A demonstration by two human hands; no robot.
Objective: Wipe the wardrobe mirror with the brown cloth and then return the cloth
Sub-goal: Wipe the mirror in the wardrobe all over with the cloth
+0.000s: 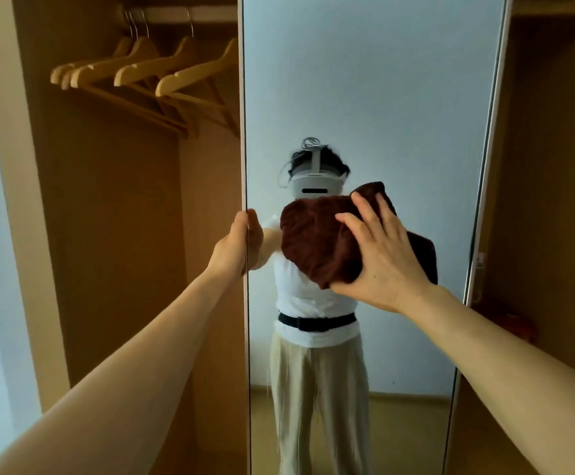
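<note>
While flat right hand (382,255) presses bunched brown cloth (313,238) to mirror (382,97) | left hand (234,248) grips its edge

left hand (234,246) — arm outstretched, fingers curled round mirror (382,97) edge | right hand (382,258) — arm outstretched, fingers spread, pressing cloth (313,241)

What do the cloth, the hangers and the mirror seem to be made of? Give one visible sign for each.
Cloth: soft pile fabric, perhaps terry or microfibre; matte and nubby, bunched in folds.
Hangers: pale wood, it seems; smooth with a satin sheen, and shaped, rounded shoulders.
Mirror: glass, glossy; it gives a clear reflection.
</note>
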